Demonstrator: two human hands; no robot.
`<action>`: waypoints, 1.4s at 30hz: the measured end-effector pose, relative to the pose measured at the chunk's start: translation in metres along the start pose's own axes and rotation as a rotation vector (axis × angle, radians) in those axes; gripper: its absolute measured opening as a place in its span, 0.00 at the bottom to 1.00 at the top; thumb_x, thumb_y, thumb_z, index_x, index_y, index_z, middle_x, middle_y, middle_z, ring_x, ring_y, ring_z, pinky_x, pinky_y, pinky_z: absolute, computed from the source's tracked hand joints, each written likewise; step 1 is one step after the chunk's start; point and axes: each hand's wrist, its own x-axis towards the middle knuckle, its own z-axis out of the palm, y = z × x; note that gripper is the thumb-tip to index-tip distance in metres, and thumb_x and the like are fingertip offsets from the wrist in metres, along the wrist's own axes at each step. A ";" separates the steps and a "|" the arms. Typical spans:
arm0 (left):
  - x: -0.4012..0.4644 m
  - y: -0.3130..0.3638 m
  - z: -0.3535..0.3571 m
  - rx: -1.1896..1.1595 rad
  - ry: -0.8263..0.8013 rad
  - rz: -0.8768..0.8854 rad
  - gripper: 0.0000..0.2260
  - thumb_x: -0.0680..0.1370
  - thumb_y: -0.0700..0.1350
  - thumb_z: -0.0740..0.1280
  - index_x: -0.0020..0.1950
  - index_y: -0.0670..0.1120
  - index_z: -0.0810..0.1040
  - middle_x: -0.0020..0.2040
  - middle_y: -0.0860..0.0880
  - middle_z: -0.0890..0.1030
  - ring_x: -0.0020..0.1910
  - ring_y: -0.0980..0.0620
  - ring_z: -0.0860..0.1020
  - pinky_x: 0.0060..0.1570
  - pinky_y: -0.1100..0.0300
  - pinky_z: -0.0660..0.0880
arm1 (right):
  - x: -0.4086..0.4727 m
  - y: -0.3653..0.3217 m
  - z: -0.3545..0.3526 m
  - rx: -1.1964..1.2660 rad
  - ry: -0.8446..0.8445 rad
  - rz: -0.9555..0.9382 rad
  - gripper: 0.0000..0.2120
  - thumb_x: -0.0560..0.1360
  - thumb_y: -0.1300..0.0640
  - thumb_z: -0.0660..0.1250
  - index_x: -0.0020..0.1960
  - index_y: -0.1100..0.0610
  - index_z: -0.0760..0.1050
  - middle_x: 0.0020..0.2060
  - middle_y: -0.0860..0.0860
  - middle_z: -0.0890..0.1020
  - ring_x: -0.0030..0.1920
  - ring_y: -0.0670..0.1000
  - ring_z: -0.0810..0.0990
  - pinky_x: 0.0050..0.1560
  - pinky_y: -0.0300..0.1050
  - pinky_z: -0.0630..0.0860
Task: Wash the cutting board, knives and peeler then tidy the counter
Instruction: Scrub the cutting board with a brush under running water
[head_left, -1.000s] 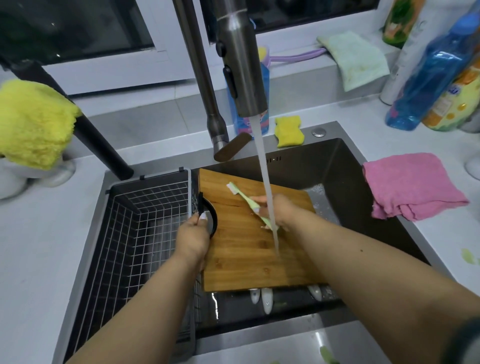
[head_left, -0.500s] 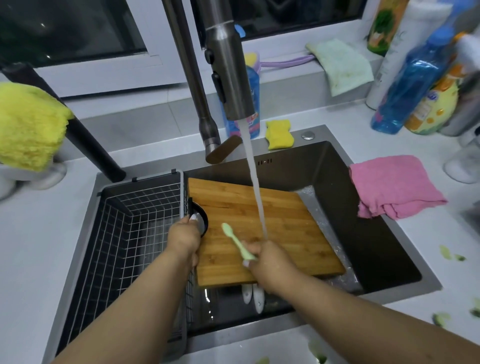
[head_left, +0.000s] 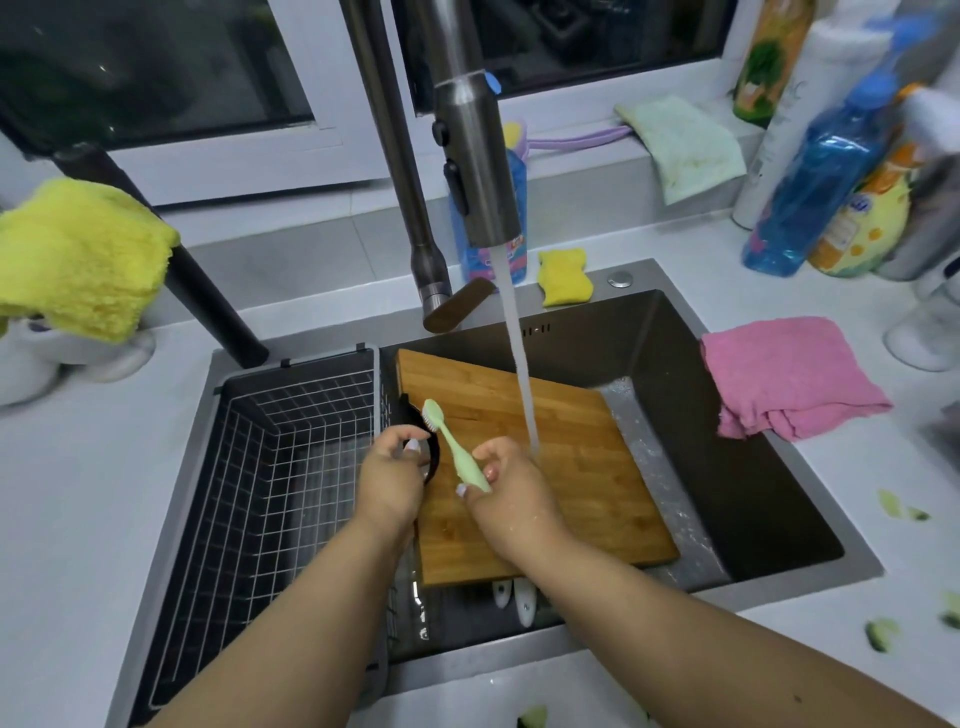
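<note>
A person's right hand (head_left: 511, 488) grips a green toothbrush (head_left: 453, 447) over a wooden cutting board (head_left: 571, 467) lying tilted across the dark sink (head_left: 727, 415), bristles pointing up and away. The left hand (head_left: 389, 478) curls its fingers (head_left: 410, 447) round the board's black handle (head_left: 434, 457) at its left edge. Water runs from the tap (head_left: 475, 166) onto the board beside the right hand. White handles (head_left: 522, 600) show beneath the board's near edge. A pink cloth (head_left: 789, 374) lies on the desk (head_left: 78, 493).
</note>
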 end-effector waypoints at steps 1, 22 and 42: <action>0.003 -0.001 -0.002 -0.010 -0.008 -0.011 0.13 0.81 0.40 0.58 0.44 0.52 0.79 0.51 0.43 0.82 0.51 0.44 0.80 0.56 0.40 0.77 | 0.000 -0.002 0.003 -0.003 -0.008 -0.015 0.14 0.74 0.56 0.68 0.57 0.49 0.70 0.48 0.46 0.74 0.46 0.46 0.75 0.43 0.37 0.72; 0.015 0.001 -0.020 -0.300 -0.150 -0.292 0.21 0.79 0.46 0.55 0.26 0.43 0.64 0.36 0.41 0.76 0.37 0.43 0.75 0.44 0.52 0.74 | -0.034 -0.085 -0.068 -0.046 0.345 -0.521 0.06 0.72 0.50 0.70 0.46 0.50 0.75 0.35 0.46 0.76 0.38 0.45 0.75 0.41 0.46 0.78; 0.010 0.005 -0.020 -0.320 -0.124 -0.310 0.20 0.80 0.46 0.55 0.28 0.45 0.62 0.32 0.42 0.78 0.38 0.44 0.77 0.42 0.53 0.74 | 0.020 -0.150 -0.120 0.009 0.308 -0.646 0.12 0.76 0.43 0.64 0.53 0.47 0.66 0.40 0.39 0.73 0.41 0.41 0.76 0.41 0.30 0.76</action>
